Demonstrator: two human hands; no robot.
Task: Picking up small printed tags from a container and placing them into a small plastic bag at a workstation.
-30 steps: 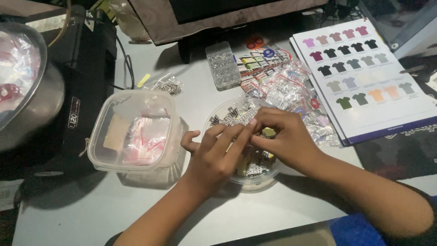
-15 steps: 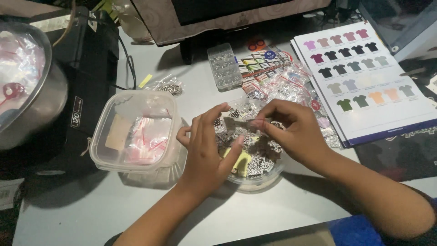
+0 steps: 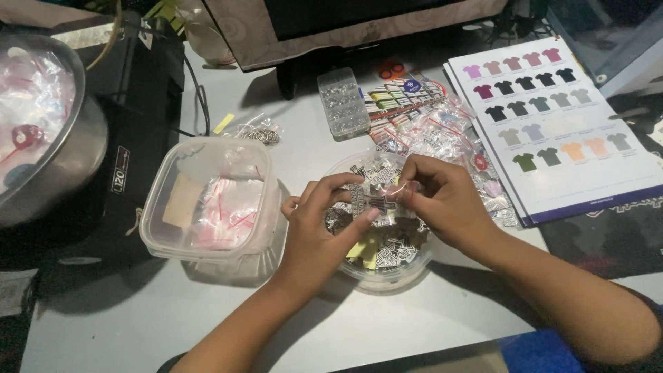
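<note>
At the far left of the grey table [image 3: 124,324] sits a metal bowl [image 3: 65,173] heaped with clear plastic bags, with a black box-shaped device [image 3: 141,103] close beside it. Next along stands a square clear plastic tub [image 3: 207,200] holding small zip bags with red strips and a tan card. Behind it lies a little pile of metal rings [image 3: 259,133] in a clear bag.

Over the middle of the table, both hands meet above a round clear container [image 3: 387,269] filled with small black-and-white printed pieces and a couple of yellow ones. The left hand [image 3: 318,228] is curled, its thumb and fingertips pinching the lower edge of a small clear bag [image 3: 376,193]. The right hand [image 3: 442,200] is curled too, its fingertips gripping the same bag from the upper right side. The bag hangs just above the container's contents, between the two hands; what is inside it I cannot make out.

Behind the hands lies a clear compartment case [image 3: 343,102] of small metal parts, then a spread of filled little bags [image 3: 449,135]. At the right lies a printed chart [image 3: 552,117] of coloured shirt shapes.
</note>
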